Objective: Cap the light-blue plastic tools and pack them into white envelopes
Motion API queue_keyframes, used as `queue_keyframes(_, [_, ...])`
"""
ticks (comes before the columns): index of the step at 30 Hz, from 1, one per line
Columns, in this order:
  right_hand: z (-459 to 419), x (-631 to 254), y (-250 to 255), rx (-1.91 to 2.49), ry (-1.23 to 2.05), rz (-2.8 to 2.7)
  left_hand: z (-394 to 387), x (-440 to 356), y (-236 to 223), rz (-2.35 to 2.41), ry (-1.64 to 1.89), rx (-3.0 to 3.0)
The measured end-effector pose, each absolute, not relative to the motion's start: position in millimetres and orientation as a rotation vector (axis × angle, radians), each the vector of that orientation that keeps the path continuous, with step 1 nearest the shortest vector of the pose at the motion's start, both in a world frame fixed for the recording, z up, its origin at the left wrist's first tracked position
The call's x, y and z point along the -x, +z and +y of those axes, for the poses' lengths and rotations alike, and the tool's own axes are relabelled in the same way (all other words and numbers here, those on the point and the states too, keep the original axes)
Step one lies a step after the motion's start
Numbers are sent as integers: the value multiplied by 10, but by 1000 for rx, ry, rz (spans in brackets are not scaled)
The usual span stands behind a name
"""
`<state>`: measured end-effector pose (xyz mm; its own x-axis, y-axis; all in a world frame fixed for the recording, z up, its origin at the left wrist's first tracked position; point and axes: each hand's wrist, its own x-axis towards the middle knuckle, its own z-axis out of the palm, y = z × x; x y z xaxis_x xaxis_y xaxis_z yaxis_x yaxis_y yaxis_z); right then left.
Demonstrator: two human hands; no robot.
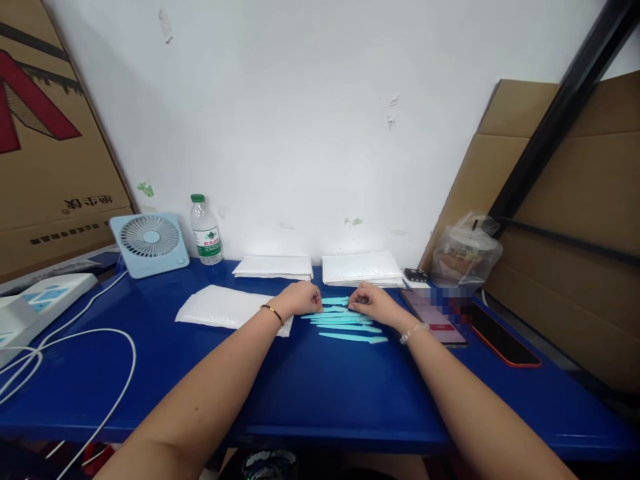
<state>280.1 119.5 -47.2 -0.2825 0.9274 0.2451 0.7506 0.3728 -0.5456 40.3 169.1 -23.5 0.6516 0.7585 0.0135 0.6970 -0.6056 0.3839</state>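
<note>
Several thin turquoise plastic sticks (350, 325) lie side by side on the blue table (310, 387). My left hand (299, 298) rests at their left end with its fingers curled in; what it grips, if anything, is hidden. My right hand (373, 303) is at their far right end, fingers pinched over the top sticks. A flat white padded envelope (227, 308) lies just left of my left hand.
Two stacks of white envelopes (274, 267) (361, 269) sit by the wall. A small fan (149, 243) and water bottle (205, 231) stand at the back left. Phones (437, 317) (505, 341) and a plastic bag (465, 252) lie right. White cables (85, 347) trail left.
</note>
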Motion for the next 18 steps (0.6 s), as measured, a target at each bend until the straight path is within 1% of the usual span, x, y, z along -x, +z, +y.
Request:
queue_keyframes(6, [1160, -2809, -416, 1379, 533, -2108, 1679, -522, -275, 1133, 439, -2581])
queue_keyframes(9, [1187, -2989, -394, 1378, 505, -2055, 1680, -585, -284, 1177, 519, -2567])
queue_keyframes(13, [1237, -3253, -448, 1513, 467, -1994, 1692, -698, -353, 1213, 531, -2551])
queue_keyframes(15, [1230, -3292, -460, 1540, 437, -1989, 1690, -728, -381, 1192, 564, -2594])
queue_keyframes(18, [1175, -3207, -437, 1459, 458, -2030, 1663, -699, -368, 1112, 621, -2628])
